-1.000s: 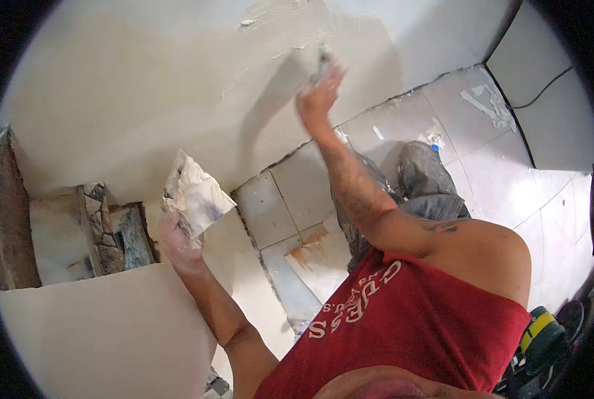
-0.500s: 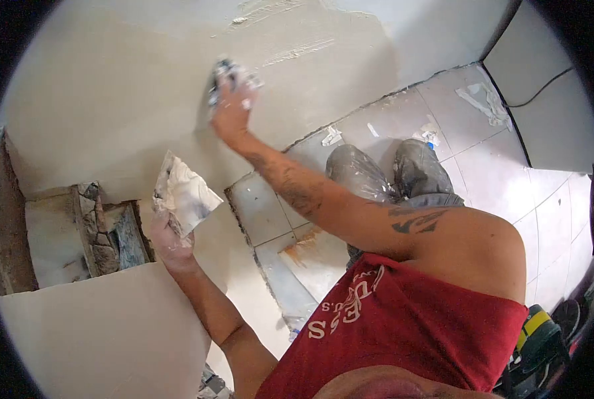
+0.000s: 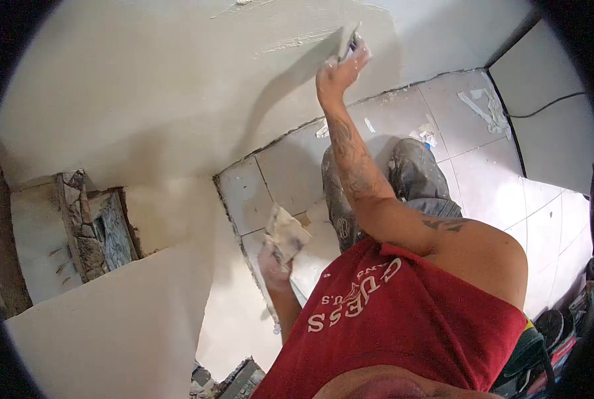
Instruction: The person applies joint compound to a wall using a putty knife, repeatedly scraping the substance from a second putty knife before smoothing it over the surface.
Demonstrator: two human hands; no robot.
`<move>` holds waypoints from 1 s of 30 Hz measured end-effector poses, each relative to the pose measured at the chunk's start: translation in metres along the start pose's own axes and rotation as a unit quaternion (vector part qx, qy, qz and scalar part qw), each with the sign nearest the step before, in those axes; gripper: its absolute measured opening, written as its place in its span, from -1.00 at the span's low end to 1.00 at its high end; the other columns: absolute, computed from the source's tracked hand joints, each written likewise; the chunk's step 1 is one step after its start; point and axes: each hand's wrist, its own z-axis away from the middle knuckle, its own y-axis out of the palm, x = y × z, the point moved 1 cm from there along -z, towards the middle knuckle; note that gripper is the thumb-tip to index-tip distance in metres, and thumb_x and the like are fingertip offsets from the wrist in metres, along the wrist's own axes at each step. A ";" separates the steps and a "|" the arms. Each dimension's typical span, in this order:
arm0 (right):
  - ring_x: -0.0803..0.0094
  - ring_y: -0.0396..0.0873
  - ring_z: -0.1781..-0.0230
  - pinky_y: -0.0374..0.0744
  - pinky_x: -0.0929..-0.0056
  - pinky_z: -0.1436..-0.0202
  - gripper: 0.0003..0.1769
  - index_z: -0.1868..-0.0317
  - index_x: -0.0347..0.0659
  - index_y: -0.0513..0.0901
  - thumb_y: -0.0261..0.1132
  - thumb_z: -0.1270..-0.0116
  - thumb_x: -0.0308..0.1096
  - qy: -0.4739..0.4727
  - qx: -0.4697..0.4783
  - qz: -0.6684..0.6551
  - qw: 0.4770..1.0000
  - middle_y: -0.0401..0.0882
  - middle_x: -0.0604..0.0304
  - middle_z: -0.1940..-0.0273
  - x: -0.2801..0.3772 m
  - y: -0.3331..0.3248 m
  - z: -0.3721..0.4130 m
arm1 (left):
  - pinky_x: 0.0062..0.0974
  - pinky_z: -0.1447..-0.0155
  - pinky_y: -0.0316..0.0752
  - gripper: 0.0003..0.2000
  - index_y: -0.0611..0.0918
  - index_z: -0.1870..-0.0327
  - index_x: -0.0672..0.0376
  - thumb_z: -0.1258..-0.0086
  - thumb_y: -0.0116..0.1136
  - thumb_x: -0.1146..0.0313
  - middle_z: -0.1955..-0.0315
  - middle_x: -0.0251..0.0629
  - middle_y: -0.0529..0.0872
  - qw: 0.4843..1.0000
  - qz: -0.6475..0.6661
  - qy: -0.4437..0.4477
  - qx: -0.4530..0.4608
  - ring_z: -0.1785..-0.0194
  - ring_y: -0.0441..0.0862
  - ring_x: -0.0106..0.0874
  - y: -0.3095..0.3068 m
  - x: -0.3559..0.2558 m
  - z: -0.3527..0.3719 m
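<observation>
My right hand [image 3: 343, 72] is raised near the pale plastered wall [image 3: 177, 80], closed around a small scraper [image 3: 353, 45] smeared with white. Its thin edge points up beside the rough plaster streaks [image 3: 300, 41]. Lower down, in front of my body, my left hand [image 3: 274, 267] grips a flat plate [image 3: 287, 234] loaded with cream-coloured plaster. The plate is held above the floor tiles, apart from the wall. White smears cover the fingers of both hands.
A broken opening [image 3: 90, 226] with exposed brick is at the left. Torn scraps [image 3: 486, 110] lie on the floor tiles [image 3: 443, 100]. A grey panel [image 3: 543, 133] with a cable stands at the right. Bags and shoes [image 3: 551, 326] are at the lower right.
My right hand has moved right along the wall with the scraper, now seen edge-on. My left hand has carried the plaster plate right and down, away from the wall opening. The view has shifted slightly.
</observation>
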 end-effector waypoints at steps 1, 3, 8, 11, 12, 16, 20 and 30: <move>-0.18 0.09 -0.13 -0.02 0.04 -0.30 -0.31 -0.13 -0.46 0.15 0.09 0.14 -0.57 -0.006 0.004 -0.023 1.000 0.20 -0.25 -0.05 0.006 0.001 -0.009 | -0.42 0.14 0.50 -0.48 0.51 0.15 0.31 -0.13 0.13 -0.05 0.23 -0.12 0.61 0.989 -0.129 0.061 0.029 0.22 0.60 -0.23 0.001 0.007 0.005; -0.18 0.06 -0.16 -0.12 -0.03 -0.32 -0.23 -0.18 -0.40 0.13 0.10 0.18 -0.55 0.072 0.027 -0.053 0.996 0.16 -0.23 -0.09 0.027 0.021 -0.004 | -0.42 0.12 0.49 -0.48 0.51 0.16 0.32 -0.12 0.14 -0.04 0.29 -0.14 0.63 0.905 -0.378 0.178 0.079 0.24 0.61 -0.18 -0.007 0.013 0.015; -0.14 0.02 -0.22 -0.17 -0.08 -0.32 -0.22 -0.22 -0.27 0.13 0.12 0.14 -0.53 0.104 0.047 -0.014 0.993 0.13 -0.18 -0.16 0.081 0.076 0.055 | -0.49 0.16 0.49 -0.60 0.53 0.18 0.35 -0.09 0.21 0.19 0.28 -0.12 0.63 0.982 -0.165 0.090 -0.038 0.26 0.60 -0.28 -0.004 0.013 0.024; -0.12 -0.06 -0.29 -0.12 -0.09 -0.31 -0.23 -0.23 -0.22 0.14 0.16 0.10 -0.50 0.060 0.111 -0.024 0.992 0.08 -0.17 -0.21 0.132 0.086 0.095 | -0.47 0.13 0.49 -0.75 0.58 0.25 0.33 -0.10 0.19 0.35 0.30 -0.11 0.64 0.760 -0.568 0.315 -0.032 0.21 0.61 -0.30 -0.020 0.004 0.039; -0.12 -0.03 -0.28 -0.09 -0.07 -0.31 -0.24 -0.23 -0.22 0.17 0.16 0.10 -0.51 0.063 0.149 -0.057 0.985 0.09 -0.17 -0.21 0.150 0.084 0.109 | -0.47 0.14 0.49 -0.75 0.59 0.29 0.32 -0.08 0.21 0.33 0.33 -0.12 0.65 0.794 -0.510 0.327 -0.046 0.24 0.61 -0.30 -0.029 0.006 0.035; -0.02 0.17 -0.18 0.04 0.07 -0.30 -0.29 -0.15 -0.21 0.30 0.21 0.16 -0.56 0.020 0.346 -0.246 0.905 0.29 -0.10 -0.07 0.184 0.057 0.146 | -0.42 0.21 0.48 -0.59 0.53 0.19 0.36 -0.11 0.18 0.16 0.36 -0.08 0.63 0.766 -0.525 0.365 -0.071 0.31 0.60 -0.29 -0.016 -0.012 0.050; 0.22 0.40 -0.05 0.36 0.24 -0.15 -0.34 -0.08 -0.23 0.37 0.20 0.17 -0.67 0.176 0.571 -0.546 0.587 0.45 0.06 0.03 0.144 -0.001 0.130 | -0.30 0.19 0.46 -0.58 0.48 0.10 0.33 -0.11 0.11 0.18 0.33 0.00 0.60 0.655 -0.578 0.486 -0.025 0.28 0.58 -0.11 -0.032 -0.029 0.026; 0.37 0.36 -0.09 0.34 0.45 -0.17 -0.38 -0.04 -0.21 0.39 0.12 0.15 -0.76 0.128 0.624 -0.465 0.615 0.39 0.20 -0.03 0.056 -0.151 -0.001 | -0.21 -0.16 0.36 -0.61 0.32 -0.11 0.38 -0.34 -0.23 0.32 0.00 -0.03 0.47 0.968 0.020 0.132 0.213 -0.08 0.44 -0.21 0.130 -0.015 -0.036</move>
